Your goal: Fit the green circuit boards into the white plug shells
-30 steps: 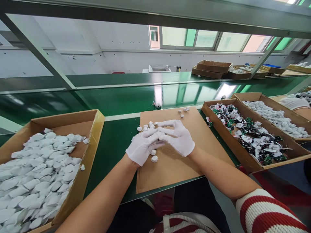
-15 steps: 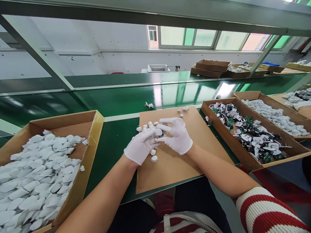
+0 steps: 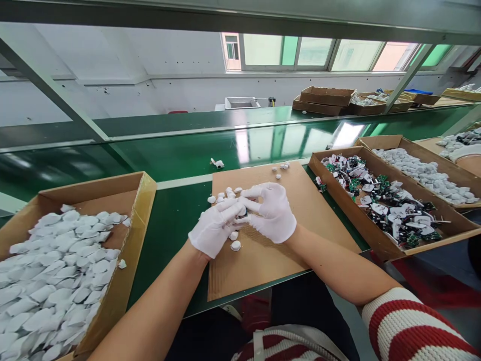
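Observation:
My left hand (image 3: pixel 216 226), in a white glove, is closed around a small white part with a dark bit (image 3: pixel 242 210), mostly hidden by the fingers. From the other side my right hand (image 3: pixel 272 213), gloved too, has its thumb and fingers closed on the same part. Both hands are over a brown cardboard sheet (image 3: pixel 285 271). Several small white caps (image 3: pixel 235 245) lie on the sheet beside and behind my left hand. Farther back on it are a few more small white pieces (image 3: pixel 284 166).
At left stands a cardboard box (image 3: pixel 145 220) of white shell pieces (image 3: pixel 60 271). At right, one box (image 3: pixel 379 250) holds circuit boards with wires and white parts (image 3: pixel 398 215); another has small white pieces (image 3: pixel 428 175). A loose part (image 3: pixel 217 163) lies on the green belt (image 3: pixel 180 155).
My right hand's fingers have drawn in from a wider spread and closed nearer my left hand, around the small part. The whole view has shifted slightly.

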A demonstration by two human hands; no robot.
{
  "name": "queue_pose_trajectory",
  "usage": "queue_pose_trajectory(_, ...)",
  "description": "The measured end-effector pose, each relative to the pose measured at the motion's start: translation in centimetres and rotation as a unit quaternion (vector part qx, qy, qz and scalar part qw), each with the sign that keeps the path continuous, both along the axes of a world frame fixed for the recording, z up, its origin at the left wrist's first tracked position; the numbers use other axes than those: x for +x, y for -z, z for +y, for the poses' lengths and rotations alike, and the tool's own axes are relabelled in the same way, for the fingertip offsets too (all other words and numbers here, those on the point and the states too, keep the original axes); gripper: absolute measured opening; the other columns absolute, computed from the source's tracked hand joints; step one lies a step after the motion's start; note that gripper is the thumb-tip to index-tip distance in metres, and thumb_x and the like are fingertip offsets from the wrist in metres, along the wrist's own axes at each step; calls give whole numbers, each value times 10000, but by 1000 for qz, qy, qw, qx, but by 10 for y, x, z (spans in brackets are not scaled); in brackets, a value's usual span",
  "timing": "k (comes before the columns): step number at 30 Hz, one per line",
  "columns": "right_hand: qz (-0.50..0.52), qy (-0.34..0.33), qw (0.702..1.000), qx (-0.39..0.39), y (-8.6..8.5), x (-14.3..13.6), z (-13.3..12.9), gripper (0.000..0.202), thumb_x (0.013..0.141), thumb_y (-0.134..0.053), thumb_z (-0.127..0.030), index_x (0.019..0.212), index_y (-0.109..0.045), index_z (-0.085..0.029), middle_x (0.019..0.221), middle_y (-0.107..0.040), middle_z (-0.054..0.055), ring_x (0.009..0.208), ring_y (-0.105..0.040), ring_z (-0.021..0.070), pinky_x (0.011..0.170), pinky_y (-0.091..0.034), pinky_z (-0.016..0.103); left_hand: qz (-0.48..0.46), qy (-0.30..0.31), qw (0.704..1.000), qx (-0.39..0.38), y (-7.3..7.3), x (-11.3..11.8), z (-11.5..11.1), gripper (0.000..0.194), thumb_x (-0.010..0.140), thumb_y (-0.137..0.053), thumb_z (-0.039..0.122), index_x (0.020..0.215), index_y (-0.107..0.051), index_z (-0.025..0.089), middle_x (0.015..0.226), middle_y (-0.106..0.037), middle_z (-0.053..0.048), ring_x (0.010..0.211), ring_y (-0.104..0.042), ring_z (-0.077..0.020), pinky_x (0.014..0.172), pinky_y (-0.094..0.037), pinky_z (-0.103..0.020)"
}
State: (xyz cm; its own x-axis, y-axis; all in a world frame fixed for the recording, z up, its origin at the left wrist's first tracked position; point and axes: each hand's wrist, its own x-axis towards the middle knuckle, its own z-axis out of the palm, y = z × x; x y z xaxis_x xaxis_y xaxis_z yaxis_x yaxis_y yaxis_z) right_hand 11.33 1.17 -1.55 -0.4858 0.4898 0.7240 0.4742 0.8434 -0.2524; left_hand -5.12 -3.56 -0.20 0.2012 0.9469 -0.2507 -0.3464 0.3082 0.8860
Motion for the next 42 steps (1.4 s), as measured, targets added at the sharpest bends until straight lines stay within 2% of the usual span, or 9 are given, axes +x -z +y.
queue_pose_trajectory(6,14,-12,999,-34,4,0,3,160,886,-693,-414,931,-772,-282,995,-764,15,845,-672,201,803,-509,346,17,5,1000,-11,-7,-2,-2,381,702,-849,480,773,-638,171,689,-508,15,555,-535,-122,357,-446,-214)
queue_pose_trajectory(10,37,5,998,-48,5,1,4,194,872,-717,-417,1006,-770,-287,1096,-747,33,942,-686,229,903,-513,379,5,23,1000,-20,-14,-3,-3,485,720,-839,503,1061,-684,194,793,-628,-21,531,-569,-117,363,-468,-217)
queue_pose_trajectory(15,128,29,985,-109,3,1,-4,812,656,-898,-482,1375,-598,-255,1424,-553,134,1253,-571,308,1075,-483,463,45,-61,997,31,-12,-2,-4,663,726,-865,342,1339,-624,275,1083,-713,-74,463,-572,-88,346,-486,-246)
queue_pose_trajectory(21,283,-10,933,-221,7,-1,-6,287,734,-862,-425,939,-776,-244,922,-692,36,804,-678,167,762,-604,338,62,-86,993,57,-10,5,-7,695,689,-870,320,1346,-649,284,983,-718,-46,441,-552,-82,324,-477,-245)
queue_pose_trajectory(30,342,-48,837,-424,7,2,-5,261,611,-904,-426,756,-802,-234,891,-752,40,914,-730,227,830,-604,357,136,-107,982,74,6,4,-5,657,607,-899,344,1230,-737,213,744,-666,3,441,-519,-89,340,-471,-247)
queue_pose_trajectory(34,328,-110,786,-512,7,5,3,347,606,-912,-426,834,-779,-201,924,-769,47,934,-725,221,893,-584,386,128,-102,985,58,1,8,-5,734,632,-881,385,1321,-681,228,672,-625,22,422,-515,-103,308,-428,-234)
queue_pose_trajectory(36,302,-122,808,-492,4,7,5,404,612,-913,-431,913,-769,-202,959,-758,48,869,-716,195,861,-585,383,117,-100,987,49,-4,7,-5,758,647,-874,409,1351,-655,232,655,-614,25,414,-515,-106,304,-419,-229)
queue_pose_trajectory(39,263,-89,896,-346,-3,11,3,326,641,-911,-404,881,-776,-230,955,-698,22,762,-660,143,799,-578,352,109,-66,991,33,-9,3,-5,768,673,-871,429,1371,-635,214,649,-627,7,424,-533,-115,326,-432,-232)
queue_pose_trajectory(42,253,-79,938,-225,-8,13,-2,169,712,-880,-370,811,-796,-263,900,-632,7,830,-635,150,860,-568,347,134,-27,990,39,-9,-3,-4,717,707,-856,457,1344,-655,194,658,-634,-16,425,-544,-121,330,-413,-225)
